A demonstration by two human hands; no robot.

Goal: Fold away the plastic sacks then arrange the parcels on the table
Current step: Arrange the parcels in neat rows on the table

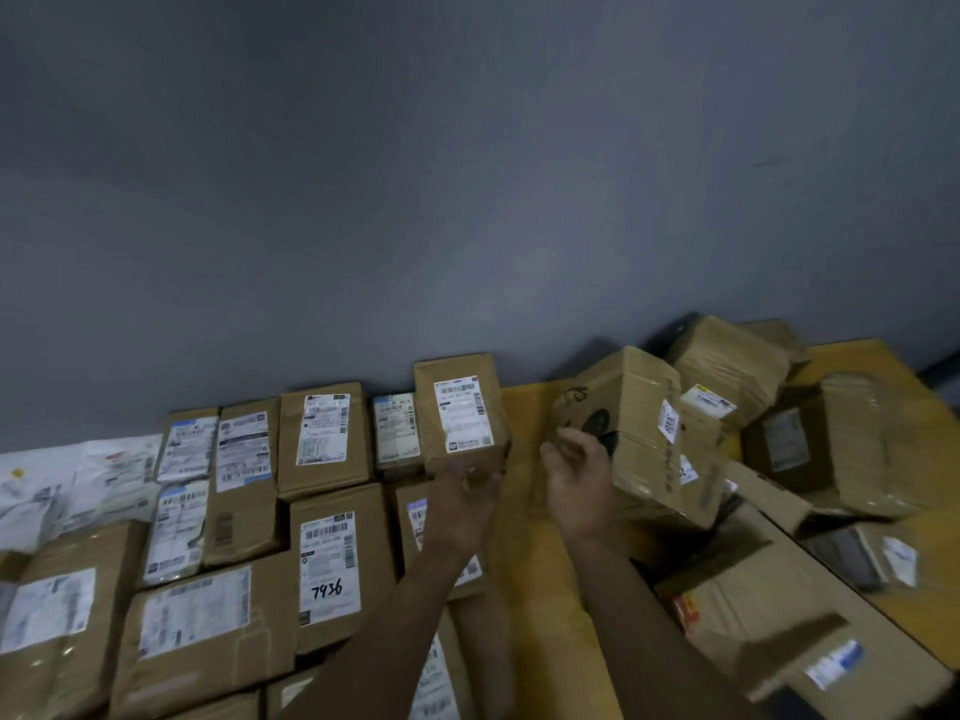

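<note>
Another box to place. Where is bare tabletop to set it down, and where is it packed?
One bare strip of yellow table runs from the wall toward you, between the tidy parcel rows left and the tumbled box heap right. A smaller bare patch shows at the far right corner, behind the heap. Rows and heap are packed tight.

The parcels (831, 449) at right are blurred, and the picture's edge cuts off the lower-left carton (57, 615).
</note>
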